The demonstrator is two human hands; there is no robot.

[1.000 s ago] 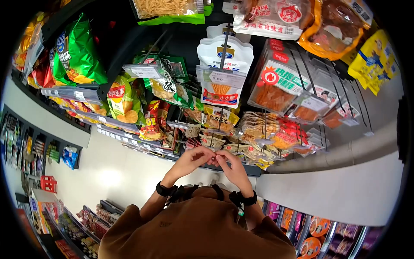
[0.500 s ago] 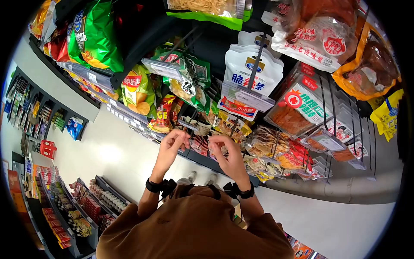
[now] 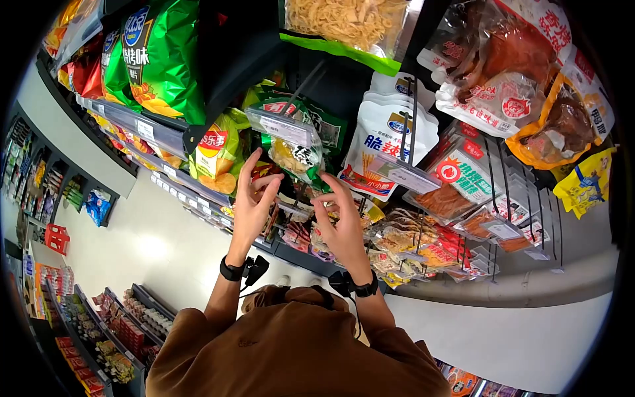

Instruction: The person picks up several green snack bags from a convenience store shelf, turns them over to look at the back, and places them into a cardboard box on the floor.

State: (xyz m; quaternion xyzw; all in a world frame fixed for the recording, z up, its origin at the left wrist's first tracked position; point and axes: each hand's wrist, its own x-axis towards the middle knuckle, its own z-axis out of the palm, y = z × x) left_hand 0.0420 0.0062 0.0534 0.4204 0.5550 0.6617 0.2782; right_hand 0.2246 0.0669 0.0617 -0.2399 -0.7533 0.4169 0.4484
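My left hand (image 3: 253,204) is raised in front of the snack rack, fingers apart and nothing in them. Just beyond it hangs a yellow-green chip bag (image 3: 217,151) with a red round logo. My right hand (image 3: 341,221) is raised opposite, its fingers spread and holding nothing. Between and beyond the fingertips hangs a green-and-clear snack packet (image 3: 294,157) behind a price tag (image 3: 281,126). White pouches with red and blue print (image 3: 380,142) hang on a hook up and right of my right hand.
Large green chip bags (image 3: 162,63) stand on the upper left shelf. Flat clear packs (image 3: 456,173) and bagged meat (image 3: 516,69) hang at right from long metal hooks. Low shelves of goods (image 3: 119,321) stand at lower left beside the pale floor (image 3: 142,241). A red basket (image 3: 57,238) is farther left.
Both hands have moved up and forward toward the rack, and their fingers have spread. The view has come closer to the hanging packets.
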